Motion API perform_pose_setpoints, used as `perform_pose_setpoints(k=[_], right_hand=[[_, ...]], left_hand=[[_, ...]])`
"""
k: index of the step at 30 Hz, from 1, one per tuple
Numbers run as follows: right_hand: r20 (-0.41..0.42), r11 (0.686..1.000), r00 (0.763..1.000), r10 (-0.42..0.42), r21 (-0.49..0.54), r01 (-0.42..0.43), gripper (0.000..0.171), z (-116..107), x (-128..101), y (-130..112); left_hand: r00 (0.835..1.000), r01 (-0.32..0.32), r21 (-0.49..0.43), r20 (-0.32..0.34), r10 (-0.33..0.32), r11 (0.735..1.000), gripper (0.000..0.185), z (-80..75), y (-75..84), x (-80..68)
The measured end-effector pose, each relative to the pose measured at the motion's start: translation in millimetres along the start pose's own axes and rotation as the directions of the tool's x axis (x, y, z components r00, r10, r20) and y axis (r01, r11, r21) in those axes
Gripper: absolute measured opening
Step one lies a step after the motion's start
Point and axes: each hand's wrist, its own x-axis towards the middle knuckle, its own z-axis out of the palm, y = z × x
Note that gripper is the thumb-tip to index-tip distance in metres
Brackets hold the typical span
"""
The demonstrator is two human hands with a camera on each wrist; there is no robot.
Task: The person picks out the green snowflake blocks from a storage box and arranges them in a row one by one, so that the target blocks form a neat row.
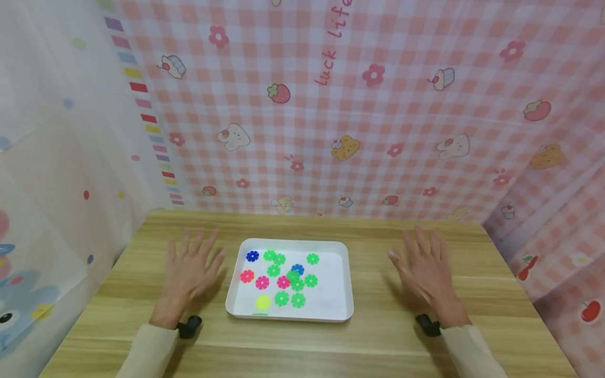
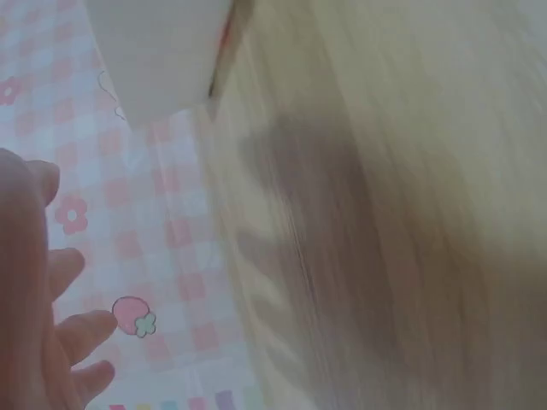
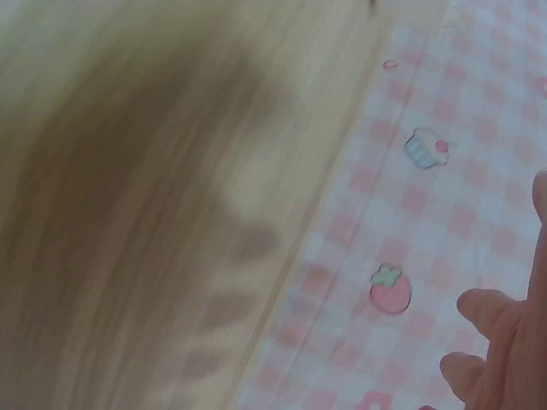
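A white rectangular tray [image 1: 331, 310] lies on the wooden table between the two hands. Inside it are several flat notched plastic discs: many green, such as the green disc [image 1: 313, 259], plus a yellow disc [image 1: 262, 303], pink discs like this pink disc [image 1: 247, 276], a dark blue disc [image 1: 252, 256] and a partly covered blue disc [image 1: 298, 269]. My left hand [image 1: 190, 270] hovers left of the tray, fingers spread, holding nothing. To the tray's right, my right hand [image 1: 425, 270] is likewise spread and holds nothing. Shadows of both hands fall on the tabletop in the wrist views.
The wooden table [image 1: 402, 352] ends at a pink checked curtain [image 1: 302, 126] behind it. Another patterned cloth [image 1: 47, 157] hangs on the left. Black wrist devices, such as the left wrist device [image 1: 190, 327], sit at both sleeves.
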Motion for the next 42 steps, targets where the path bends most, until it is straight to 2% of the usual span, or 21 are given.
perform_pose_setpoints(k=[3, 6, 9, 13, 17, 20, 25, 29, 34, 37, 42], right_hand=[[-0.014, 0.996, 0.999, -0.035, 0.077, 0.036, 0.065, 0, 6, -7], [0.014, 0.984, 0.999, -0.043, 0.176, 0.040, 0.061, -1, 12, -18], [0.038, 0.961, 0.998, -0.041, 0.274, 0.029, 0.059, -1, 18, -30], [0.051, 0.922, 0.998, -0.043, 0.387, 0.020, 0.056, 1, 26, -44], [0.104, 0.879, 0.994, -0.042, 0.477, -0.013, 0.050, 3, 31, -59], [0.151, 0.863, 0.987, -0.049, 0.503, -0.034, 0.046, 6, 34, -72], [0.240, 0.839, 0.966, -0.100, 0.542, -0.048, 0.043, 11, 38, -96], [0.284, 0.806, 0.937, -0.202, 0.592, -0.006, 0.039, 17, 41, -112], [0.344, 0.799, 0.896, -0.280, 0.601, 0.019, 0.037, 24, 43, -121], [0.380, 0.801, 0.876, -0.296, 0.599, 0.011, 0.036, 28, 44, -125], [0.418, 0.802, 0.858, -0.299, 0.597, -0.012, 0.035, 36, 44, -131]], left_hand=[[1.000, -0.007, -0.091, 0.004, 0.007, 0.996, 0.063, 1.8, 2.8, 4.3], [1.000, -0.025, -0.236, -0.010, 0.024, 0.971, 0.062, 6.3, 4.6, 8.7], [0.999, -0.034, -0.397, 0.003, 0.039, 0.917, 0.063, 12.0, 6.5, 13.0], [0.995, 0.002, -0.562, 0.088, 0.057, 0.827, 0.067, 17.3, 10.7, 17.3], [0.981, 0.058, -0.641, 0.177, 0.075, 0.766, 0.071, 22.8, 15.7, 20.2], [0.970, 0.089, -0.669, 0.228, 0.089, 0.738, 0.072, 26.8, 19.5, 21.5], [0.955, 0.110, -0.717, 0.268, 0.127, 0.688, 0.072, 32.5, 24.8, 23.3], [0.953, 0.101, -0.720, 0.267, 0.141, 0.686, 0.071, 37.3, 25.1, 22.7], [0.947, 0.075, -0.725, 0.267, 0.179, 0.685, 0.073, 41.7, 25.5, 22.4], [0.943, 0.059, -0.707, 0.272, 0.194, 0.705, 0.075, 41.7, 26.7, 21.7], [0.936, 0.096, -0.668, 0.312, 0.160, 0.738, 0.078, 40.9, 27.7, 20.9]])
